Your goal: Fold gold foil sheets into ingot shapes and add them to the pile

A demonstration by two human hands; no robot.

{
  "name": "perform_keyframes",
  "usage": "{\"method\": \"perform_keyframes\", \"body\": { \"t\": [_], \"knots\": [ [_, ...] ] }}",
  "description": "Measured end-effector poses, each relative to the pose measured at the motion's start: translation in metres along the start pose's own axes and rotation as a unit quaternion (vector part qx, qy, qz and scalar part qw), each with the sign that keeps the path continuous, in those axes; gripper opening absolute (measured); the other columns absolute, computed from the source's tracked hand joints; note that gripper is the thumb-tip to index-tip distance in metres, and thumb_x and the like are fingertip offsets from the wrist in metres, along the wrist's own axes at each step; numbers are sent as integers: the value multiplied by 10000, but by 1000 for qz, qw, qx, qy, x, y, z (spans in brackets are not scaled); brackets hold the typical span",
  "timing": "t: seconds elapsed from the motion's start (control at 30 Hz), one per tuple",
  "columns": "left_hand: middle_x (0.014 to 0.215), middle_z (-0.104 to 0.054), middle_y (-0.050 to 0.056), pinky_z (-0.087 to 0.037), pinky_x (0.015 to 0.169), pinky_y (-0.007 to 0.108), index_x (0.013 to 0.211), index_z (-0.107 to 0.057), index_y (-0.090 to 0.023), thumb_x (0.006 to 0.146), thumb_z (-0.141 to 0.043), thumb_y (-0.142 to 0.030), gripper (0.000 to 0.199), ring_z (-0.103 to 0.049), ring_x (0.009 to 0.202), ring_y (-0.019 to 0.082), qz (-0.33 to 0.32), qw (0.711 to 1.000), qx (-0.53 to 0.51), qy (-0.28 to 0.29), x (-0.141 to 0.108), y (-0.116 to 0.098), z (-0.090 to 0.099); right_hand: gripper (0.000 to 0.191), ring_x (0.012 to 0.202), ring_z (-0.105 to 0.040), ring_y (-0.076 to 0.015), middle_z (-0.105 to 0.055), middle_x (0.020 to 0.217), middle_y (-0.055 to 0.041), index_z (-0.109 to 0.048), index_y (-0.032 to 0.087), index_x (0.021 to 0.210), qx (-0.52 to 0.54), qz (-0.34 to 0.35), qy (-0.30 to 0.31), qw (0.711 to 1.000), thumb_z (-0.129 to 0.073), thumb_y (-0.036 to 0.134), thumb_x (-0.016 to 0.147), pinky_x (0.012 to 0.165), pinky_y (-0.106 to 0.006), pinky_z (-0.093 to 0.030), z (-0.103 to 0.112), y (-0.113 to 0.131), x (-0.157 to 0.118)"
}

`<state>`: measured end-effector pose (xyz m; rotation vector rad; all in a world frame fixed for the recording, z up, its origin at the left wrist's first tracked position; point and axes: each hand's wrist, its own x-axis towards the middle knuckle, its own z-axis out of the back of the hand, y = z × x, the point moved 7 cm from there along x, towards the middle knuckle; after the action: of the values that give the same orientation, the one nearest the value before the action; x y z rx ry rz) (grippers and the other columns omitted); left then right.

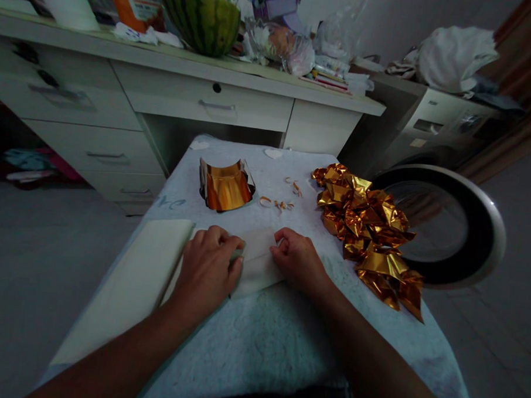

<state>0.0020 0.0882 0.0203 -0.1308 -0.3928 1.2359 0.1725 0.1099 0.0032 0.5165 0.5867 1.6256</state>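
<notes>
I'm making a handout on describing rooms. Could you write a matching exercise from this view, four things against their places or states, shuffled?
1. Watermelon
2. Crumpled gold foil heap
3. Round washer door
4. Right hand

A. Swung open
B. At the edge of a pale sheet
C. On the right side of the cloth-covered table
D. On the counter, green with dark stripes

Pairs: 1-D, 2-C, 3-A, 4-B
</notes>
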Motion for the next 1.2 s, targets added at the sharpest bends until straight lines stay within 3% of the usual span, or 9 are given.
{"method": "perform_keyframes", "body": {
  "t": [0.1,0.2,0.33,0.47,0.53,0.6,0.7,0.87,1.2],
  "knots": [
    [1027,-570,70,-461,833,425,1007,-689,-242,822,-572,-146,239,-509,962,261,-55,998,-21,-20,-1,-7,-3,97,575,-508,-128,-557,599,48,-583,194,876,-18,-4,3,1000,-607,142,797,603,-247,-322,-2,1,0],
    [1022,-596,47,-491,834,348,1080,-659,-237,870,-461,-64,337,-539,945,202,-140,985,-96,33,-4,-19,-17,220,580,-522,-138,-562,604,54,-553,196,1005,-12,-7,4,1000,-603,142,798,588,-244,-322,-5,0,0],
    [1070,-615,74,-489,899,391,1151,-629,-188,882,-451,-61,346,-541,994,225,-159,980,-91,77,-6,-24,-29,305,573,-520,-133,-552,608,72,-474,202,1078,27,-1,12,1000,-574,137,797,578,-235,-330,-2,-4,0],
    [1140,-585,92,-470,946,440,1232,-587,-172,898,-564,-247,343,-522,1049,253,-152,979,-96,96,-9,-26,-25,320,609,-511,-98,-547,726,63,-475,213,1006,123,40,135,982,-491,41,737,573,-209,-353,1,-2,-5],
    [1178,-570,103,-468,951,453,1265,-566,-167,863,-629,-367,453,-512,1071,269,-151,977,-100,112,-10,-27,-22,390,642,-506,-91,-539,795,51,-475,206,1046,155,65,222,961,-495,17,705,569,-200,-363,1,3,-11],
    [1210,-558,109,-467,952,465,1288,-550,-166,789,-703,-435,587,-504,1087,287,-149,976,-100,120,-12,-27,-20,438,663,-488,-95,-518,805,46,-480,198,1091,135,82,256,954,-499,4,698,570,-199,-361,4,5,-15],
    [1217,-557,104,-459,968,459,1292,-547,-169,740,-740,-398,628,-503,1101,287,-144,977,-99,118,-12,-26,-18,466,697,-466,-103,-502,818,34,-508,187,1107,88,116,233,961,-494,-24,692,618,-208,-370,9,10,-15],
    [1184,-584,85,-450,981,429,1216,-589,-181,771,-679,-314,474,-519,1094,262,-150,976,-112,112,-11,-29,-15,388,741,-473,-112,-498,865,17,-569,193,987,61,154,211,963,-497,-43,689,674,-216,-381,9,15,-15],
    [1064,-682,78,-498,885,408,1024,-644,-190,842,-544,-215,209,-614,993,244,-134,978,-112,115,-10,-26,-9,134,825,-559,-119,-574,1128,-30,-687,198,923,101,163,223,956,-619,139,825,761,-246,-447,16,18,-16]
  ]
}}
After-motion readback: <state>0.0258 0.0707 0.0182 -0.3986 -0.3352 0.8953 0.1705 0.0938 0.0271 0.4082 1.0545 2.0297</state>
